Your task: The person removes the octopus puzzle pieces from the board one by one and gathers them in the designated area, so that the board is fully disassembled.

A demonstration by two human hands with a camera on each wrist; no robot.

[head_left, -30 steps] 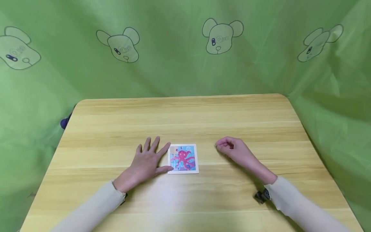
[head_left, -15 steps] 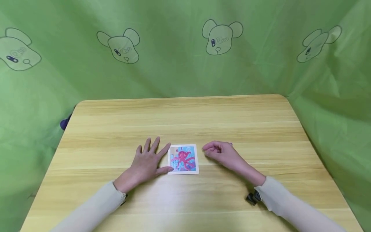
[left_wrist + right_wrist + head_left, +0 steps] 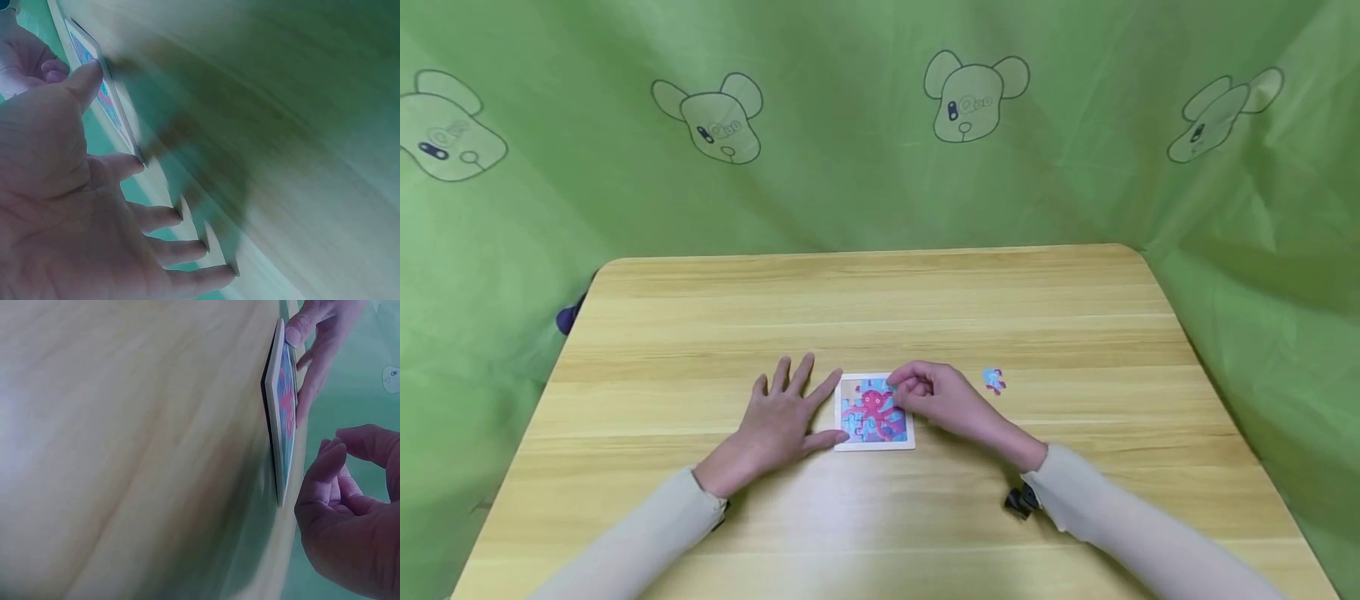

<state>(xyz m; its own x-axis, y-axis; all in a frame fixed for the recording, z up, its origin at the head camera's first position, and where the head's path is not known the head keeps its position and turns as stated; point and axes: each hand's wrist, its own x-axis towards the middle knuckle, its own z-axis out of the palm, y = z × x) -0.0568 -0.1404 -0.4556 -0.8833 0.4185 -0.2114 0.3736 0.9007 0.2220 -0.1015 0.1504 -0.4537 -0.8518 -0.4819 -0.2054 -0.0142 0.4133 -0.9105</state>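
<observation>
A small square puzzle in a white frame (image 3: 875, 447), showing a pink octopus on blue, lies on the table. A bare beige patch shows at its upper left corner. My left hand (image 3: 777, 423) is spread flat beside it, thumb and index finger at the frame's left edge. My right hand (image 3: 943, 400) is over the puzzle's right side, thumb and fingertips brought together. In the right wrist view those fingertips (image 3: 329, 459) are beside the puzzle's face; I cannot tell whether something small is pinched there. A loose blue and pink puzzle piece (image 3: 994, 381) lies right of this hand.
The light wooden table (image 3: 880, 308) has rounded far corners. Green cloth (image 3: 850, 192) with mouse-head outlines hangs behind it and along both sides. A dark blue object (image 3: 567, 318) shows past the table's left edge.
My right hand has moved left from beside the puzzle to over its right side. The loose puzzle piece it covered has come into view. My left hand and the puzzle have stayed put.
</observation>
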